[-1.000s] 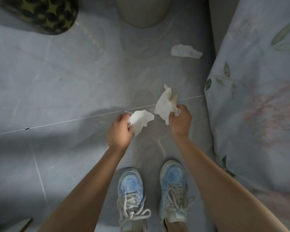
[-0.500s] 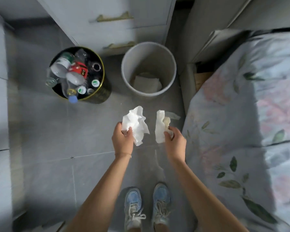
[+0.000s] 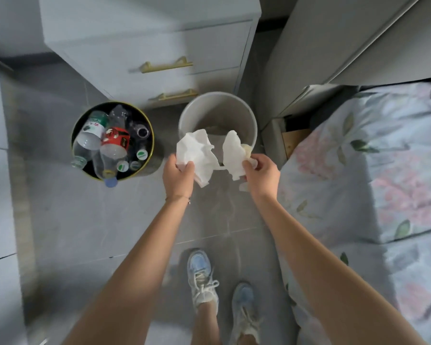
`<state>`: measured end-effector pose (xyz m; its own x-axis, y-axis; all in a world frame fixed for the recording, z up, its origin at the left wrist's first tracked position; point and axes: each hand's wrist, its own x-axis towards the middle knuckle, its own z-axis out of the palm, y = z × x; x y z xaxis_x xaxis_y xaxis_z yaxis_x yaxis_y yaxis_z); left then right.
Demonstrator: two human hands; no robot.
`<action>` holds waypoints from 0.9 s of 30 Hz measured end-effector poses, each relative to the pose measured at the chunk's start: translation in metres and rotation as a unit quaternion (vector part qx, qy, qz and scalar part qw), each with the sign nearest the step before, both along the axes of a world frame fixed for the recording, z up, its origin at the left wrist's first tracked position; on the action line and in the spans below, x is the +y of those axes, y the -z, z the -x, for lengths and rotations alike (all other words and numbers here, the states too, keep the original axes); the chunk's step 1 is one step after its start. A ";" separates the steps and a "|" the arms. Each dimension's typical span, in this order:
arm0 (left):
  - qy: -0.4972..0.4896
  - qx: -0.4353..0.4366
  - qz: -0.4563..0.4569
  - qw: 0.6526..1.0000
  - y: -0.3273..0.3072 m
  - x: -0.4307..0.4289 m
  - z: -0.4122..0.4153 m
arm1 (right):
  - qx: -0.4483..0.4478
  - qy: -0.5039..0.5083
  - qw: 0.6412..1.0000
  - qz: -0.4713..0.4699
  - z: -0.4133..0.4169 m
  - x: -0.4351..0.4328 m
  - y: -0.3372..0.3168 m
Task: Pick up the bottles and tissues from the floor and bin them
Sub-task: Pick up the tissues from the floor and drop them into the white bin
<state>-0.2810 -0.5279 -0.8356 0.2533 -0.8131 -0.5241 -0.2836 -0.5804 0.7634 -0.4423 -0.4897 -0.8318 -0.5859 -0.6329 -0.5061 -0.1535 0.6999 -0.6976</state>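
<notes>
Crumpled tissue [image 3: 197, 153] being pinched in left hand [image 3: 178, 175], fingers curled round its lower edge. Second tissue [image 3: 232, 153] being gripped by right hand [image 3: 261, 174], thumb and fingertips closed on it. Both tissues being held over near rim of white bin [image 3: 222, 110], at 12 o'clock from hands. Bottles [image 3: 92, 131] being held in black bin [image 3: 73, 143], at 9 o'clock of white bin, just beside it. Drawer unit [image 3: 159, 46] being seen at 12 o'clock behind bins, bed [image 3: 371, 158] at 3 o'clock.
</notes>
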 end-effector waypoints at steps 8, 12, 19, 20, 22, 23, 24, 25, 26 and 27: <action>0.080 -0.081 0.024 0.993 0.060 -0.056 -0.006 | 0.028 -0.046 0.999 -0.004 0.011 -0.067 0.059; 0.100 -0.101 0.008 0.990 0.085 -0.075 0.007 | 0.038 -0.084 0.996 0.002 0.008 -0.088 0.088; 0.177 -0.130 0.090 0.971 0.113 -0.071 0.012 | 0.106 -0.194 0.975 0.000 0.006 -0.099 0.117; 0.188 -0.149 0.109 0.965 0.113 -0.065 0.009 | 0.127 -0.220 0.967 0.002 0.007 -0.097 0.118; 0.227 -0.206 0.160 0.938 0.113 -0.052 0.002 | 0.183 -0.283 0.942 0.012 0.008 -0.089 0.115; 0.246 -0.238 0.183 0.922 0.113 -0.045 -0.002 | 0.210 -0.311 0.927 0.017 0.009 -0.083 0.113; 0.262 -0.268 0.203 0.905 0.114 -0.036 -0.006 | 0.233 -0.330 0.914 0.025 0.009 -0.074 0.111; 0.277 -0.289 0.221 0.889 0.116 -0.027 -0.009 | 0.252 -0.339 0.906 0.038 0.010 -0.064 0.109; 0.292 -0.303 0.237 0.876 0.117 -0.017 -0.012 | 0.266 -0.340 0.901 0.050 0.011 -0.052 0.108; 0.304 -0.314 0.246 0.865 0.120 -0.007 -0.016 | 0.274 -0.334 0.900 0.057 0.012 -0.039 0.108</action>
<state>-0.2648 -0.5347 -0.9554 -0.1911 -0.9815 0.0085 -0.8704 0.1734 0.4608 -0.4541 -0.5284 -0.9402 -0.1972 -0.9660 -0.1670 -0.8561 0.2527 -0.4507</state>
